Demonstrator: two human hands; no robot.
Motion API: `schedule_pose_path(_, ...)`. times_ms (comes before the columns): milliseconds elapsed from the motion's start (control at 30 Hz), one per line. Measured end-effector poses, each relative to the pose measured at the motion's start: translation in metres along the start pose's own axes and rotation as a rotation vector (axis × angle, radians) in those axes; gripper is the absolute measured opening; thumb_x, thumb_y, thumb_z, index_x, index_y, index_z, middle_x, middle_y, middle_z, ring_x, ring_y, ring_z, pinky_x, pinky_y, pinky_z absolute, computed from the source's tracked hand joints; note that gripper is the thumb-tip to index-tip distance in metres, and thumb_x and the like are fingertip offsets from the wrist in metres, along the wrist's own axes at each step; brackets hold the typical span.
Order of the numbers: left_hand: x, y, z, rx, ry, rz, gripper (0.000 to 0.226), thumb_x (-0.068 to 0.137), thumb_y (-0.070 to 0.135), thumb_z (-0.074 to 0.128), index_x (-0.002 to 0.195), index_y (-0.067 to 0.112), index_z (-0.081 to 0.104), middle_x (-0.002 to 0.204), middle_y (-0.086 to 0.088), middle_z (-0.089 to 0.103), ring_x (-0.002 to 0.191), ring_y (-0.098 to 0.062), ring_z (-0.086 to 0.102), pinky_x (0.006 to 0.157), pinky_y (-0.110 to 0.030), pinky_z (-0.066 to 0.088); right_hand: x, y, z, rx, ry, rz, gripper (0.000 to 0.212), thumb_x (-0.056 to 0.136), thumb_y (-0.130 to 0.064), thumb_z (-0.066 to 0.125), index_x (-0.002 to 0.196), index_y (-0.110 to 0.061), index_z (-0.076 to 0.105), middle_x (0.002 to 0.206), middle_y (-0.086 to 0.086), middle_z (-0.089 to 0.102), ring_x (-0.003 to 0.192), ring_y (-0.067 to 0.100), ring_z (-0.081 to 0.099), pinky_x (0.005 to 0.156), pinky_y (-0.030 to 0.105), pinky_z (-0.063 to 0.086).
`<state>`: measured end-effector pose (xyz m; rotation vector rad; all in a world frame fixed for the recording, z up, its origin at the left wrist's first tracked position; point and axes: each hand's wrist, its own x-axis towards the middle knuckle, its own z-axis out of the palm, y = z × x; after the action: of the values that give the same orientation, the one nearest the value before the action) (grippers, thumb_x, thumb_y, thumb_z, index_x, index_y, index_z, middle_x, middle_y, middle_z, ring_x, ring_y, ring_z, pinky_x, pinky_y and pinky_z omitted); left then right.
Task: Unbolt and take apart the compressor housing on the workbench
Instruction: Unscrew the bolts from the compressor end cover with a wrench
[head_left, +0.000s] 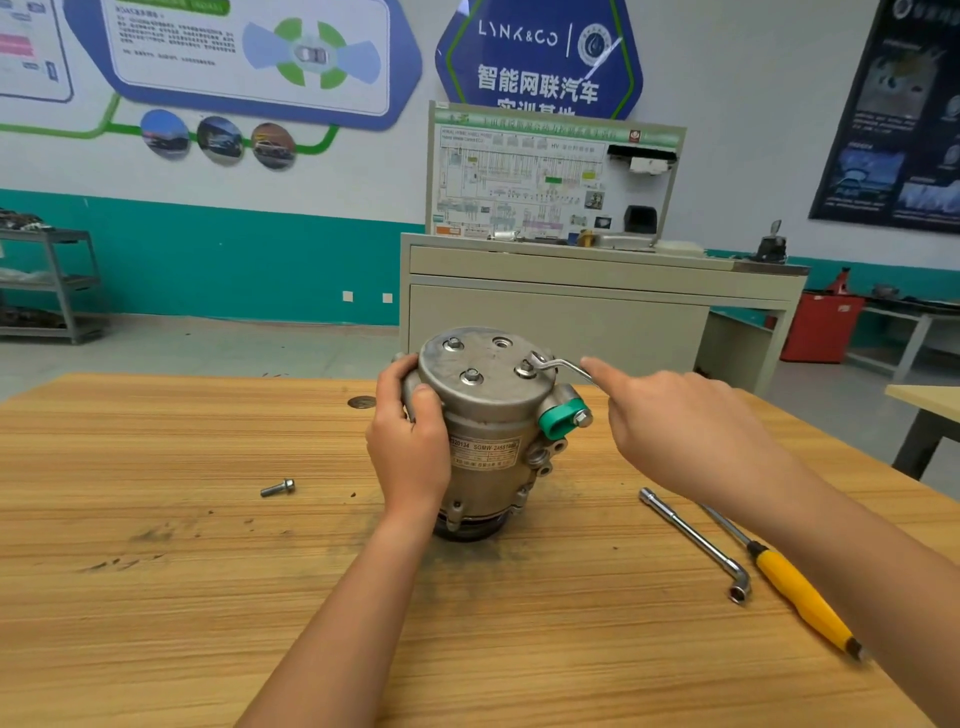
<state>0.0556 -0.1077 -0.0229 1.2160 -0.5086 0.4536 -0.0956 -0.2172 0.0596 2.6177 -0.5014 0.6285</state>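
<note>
Currently bracing the compressor (483, 431) upright near the middle of the surface (156, 597) with the left hand (410, 447), fingers curling round its side, probably stopping it from twisting. Pushing the small wrench (558, 364) with the right hand (691, 431), fingers straight, gripping nothing, likely loosening a cover bolt. Counting 3 bolt heads (471, 375) on top, 1 empty hole (502, 343), 1 loose bolt (278, 487) lying left, 1 socket wrench (696, 543) and 1 screwdriver (800, 592) lying right.

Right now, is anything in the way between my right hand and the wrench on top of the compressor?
Nothing visible stands between them. The right hand touches the handle of the wrench with straight fingers, and the wrench's other end sits on top of the compressor. The left hand grips the compressor's left side, clear of that path.
</note>
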Motion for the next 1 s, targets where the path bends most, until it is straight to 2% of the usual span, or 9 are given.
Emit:
schedule_pose_path(233, -0.004, 0.002, 0.003, -0.008, 0.022, 0.000, 0.036, 0.083, 0.025, 0.037, 0.112, 0.016, 0.056, 0.093, 0.027, 0.053, 0.082, 0.026, 0.049, 0.064, 0.004, 0.033, 0.001, -0.014, -0.016, -0.179, -0.030, -0.007, 0.052, 0.088, -0.005, 0.038, 0.137, -0.019, 0.027, 0.057, -0.002, 0.029, 0.046, 0.014, 0.025, 0.040, 0.027, 0.019)
schedule_pose_path(333, -0.008, 0.001, 0.006, 0.006, 0.038, 0.014, 0.038, 0.084, 0.023, 0.038, 0.115, 0.012, 0.057, 0.075, 0.029, 0.060, 0.075, 0.025, 0.051, 0.060, 0.002, 0.036, 0.005, -0.026, -0.025, -0.208, -0.055, -0.034, 0.041, 0.088, -0.003, 0.041, 0.128, -0.008, 0.035, 0.075, 0.002, 0.053, 0.059, 0.021, 0.041, 0.039, 0.028, 0.016)
schedule_pose_path(433, -0.012, 0.003, 0.007, 0.030, 0.034, 0.014, 0.039, 0.084, 0.024, 0.038, 0.117, 0.013, 0.056, 0.078, 0.041, 0.058, 0.074, 0.025, 0.050, 0.059, 0.002, 0.036, 0.004, -0.032, -0.025, -0.186, -0.083, -0.031, 0.042, 0.089, -0.001, 0.040, 0.130, -0.001, 0.032, 0.100, 0.007, 0.062, 0.086, 0.030, 0.061, 0.039, 0.028, 0.017)
schedule_pose_path(533, -0.011, 0.003, 0.005, 0.023, 0.043, 0.002, 0.040, 0.084, 0.025, 0.038, 0.117, 0.013, 0.057, 0.075, 0.036, 0.059, 0.076, 0.026, 0.050, 0.059, 0.003, 0.035, -0.009, -0.036, -0.014, -0.167, -0.099, 0.010, 0.059, 0.087, 0.002, 0.039, 0.141, 0.000, 0.016, 0.080, 0.004, 0.059, 0.081, 0.028, 0.063, 0.039, 0.026, 0.018)
schedule_pose_path(633, -0.009, 0.001, 0.003, 0.027, 0.051, 0.007, 0.041, 0.086, 0.027, 0.037, 0.118, 0.013, 0.058, 0.075, 0.033, 0.056, 0.077, 0.026, 0.050, 0.059, 0.004, 0.033, -0.011, -0.040, -0.015, -0.174, -0.132, 0.016, 0.065, 0.086, 0.004, 0.040, 0.143, 0.000, 0.010, 0.060, 0.002, 0.034, 0.059, 0.022, 0.045, 0.038, 0.026, 0.018)
schedule_pose_path(700, -0.008, 0.000, 0.002, 0.024, 0.046, -0.006, 0.042, 0.086, 0.028, 0.036, 0.119, 0.013, 0.057, 0.075, 0.035, 0.058, 0.076, 0.024, 0.051, 0.059, 0.003, 0.035, -0.005, -0.042, -0.018, -0.156, -0.115, -0.003, 0.064, 0.088, 0.003, 0.040, 0.143, 0.002, 0.009, 0.069, 0.004, 0.048, 0.068, 0.026, 0.052, 0.040, 0.026, 0.018)
schedule_pose_path(800, -0.008, 0.000, 0.001, 0.026, 0.074, -0.013, 0.044, 0.086, 0.028, 0.037, 0.120, 0.011, 0.057, 0.075, 0.031, 0.056, 0.076, 0.024, 0.051, 0.059, 0.002, 0.035, 0.004, -0.047, -0.023, -0.111, -0.137, -0.036, 0.063, 0.090, 0.004, 0.035, 0.144, 0.004, 0.004, 0.109, 0.011, 0.060, 0.097, 0.032, 0.059, 0.042, 0.027, 0.018)
schedule_pose_path(933, -0.012, 0.002, -0.001, 0.036, 0.102, -0.022, 0.043, 0.085, 0.029, 0.037, 0.120, 0.012, 0.056, 0.085, 0.029, 0.051, 0.077, 0.026, 0.050, 0.059, 0.003, 0.033, 0.010, -0.042, -0.031, -0.167, -0.157, -0.106, 0.061, 0.090, 0.005, 0.031, 0.144, 0.005, 0.003, 0.111, 0.012, 0.059, 0.096, 0.031, 0.057, 0.042, 0.028, 0.016)
schedule_pose_path(1000, -0.014, 0.002, -0.001, 0.040, 0.109, -0.027, 0.043, 0.085, 0.029, 0.037, 0.121, 0.013, 0.055, 0.085, 0.030, 0.050, 0.078, 0.026, 0.049, 0.059, 0.003, 0.033, 0.012, -0.039, -0.035, -0.211, -0.144, -0.147, 0.061, 0.091, 0.004, 0.032, 0.144, 0.004, 0.004, 0.108, 0.012, 0.059, 0.086, 0.031, 0.056, 0.042, 0.029, 0.017)
